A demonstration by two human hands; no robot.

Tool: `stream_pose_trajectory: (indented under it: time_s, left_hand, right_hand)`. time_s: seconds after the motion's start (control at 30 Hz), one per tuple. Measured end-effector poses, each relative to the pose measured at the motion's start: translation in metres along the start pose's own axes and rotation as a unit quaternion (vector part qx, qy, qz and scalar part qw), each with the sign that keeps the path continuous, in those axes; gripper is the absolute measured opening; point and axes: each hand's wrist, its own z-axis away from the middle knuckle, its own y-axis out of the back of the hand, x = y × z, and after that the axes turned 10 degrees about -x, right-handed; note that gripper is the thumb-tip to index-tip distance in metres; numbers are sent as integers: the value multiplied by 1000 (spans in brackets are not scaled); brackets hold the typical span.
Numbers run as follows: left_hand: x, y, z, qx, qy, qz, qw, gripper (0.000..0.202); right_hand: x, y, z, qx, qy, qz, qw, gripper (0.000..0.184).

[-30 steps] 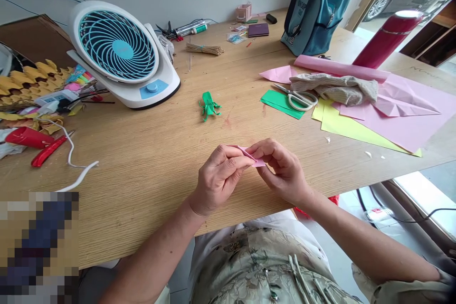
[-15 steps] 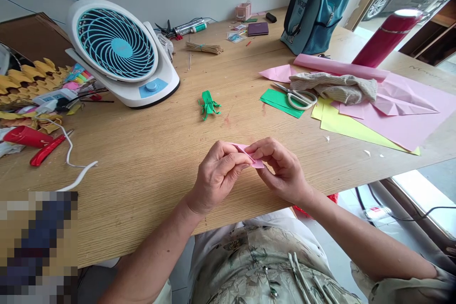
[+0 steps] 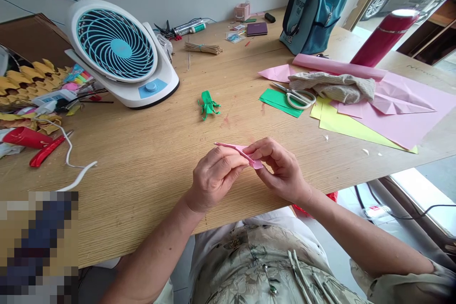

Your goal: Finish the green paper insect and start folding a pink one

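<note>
Between my two hands is a small folded piece of pink paper (image 3: 239, 150), held above the near part of the table. My left hand (image 3: 218, 175) pinches its left and lower side, with the thumb and forefinger pressed together. On the other side my right hand (image 3: 280, 168) grips the right end between thumb and fingers. A narrow folded strip of the paper sticks out past the left fingers. Much of the paper is hidden by my fingers. Beyond my hands a green folded paper figure (image 3: 208, 104) with thin legs lies on the wood.
Scissors (image 3: 301, 99) lie on green paper sheets (image 3: 276, 102) to the right, beside yellow paper (image 3: 352, 128), pink sheets (image 3: 409, 123) and a grey glove (image 3: 333, 86). A white fan (image 3: 171, 80) stands at left. Farther back are a red flask (image 3: 384, 38) and a blue bag (image 3: 306, 19).
My left fingers have shifted slightly left and down along the pink paper, and more of its folded edge shows. My right hand has barely moved.
</note>
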Motion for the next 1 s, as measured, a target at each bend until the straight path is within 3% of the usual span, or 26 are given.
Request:
stream_pose_trajectory:
  time_s: [0.13, 0.43, 0.63, 1.0]
  left_hand:
    - [1, 1, 5, -7, -30, -72, 997, 26]
    - [-5, 2, 11, -60, -82, -107, 989, 41]
    - [-6, -1, 10, -31, -87, -120, 988, 36]
    - [-5, -1, 9, -32, -102, -167, 980, 31]
  right_hand:
    - [1, -1, 1, 8, -19, -34, 999, 10]
    - [0, -2, 0, 9, -34, -87, 996, 7]
    - [2, -2, 1, 3, -33, -59, 998, 8]
    - [1, -2, 1, 10, -10, -37, 999, 14]
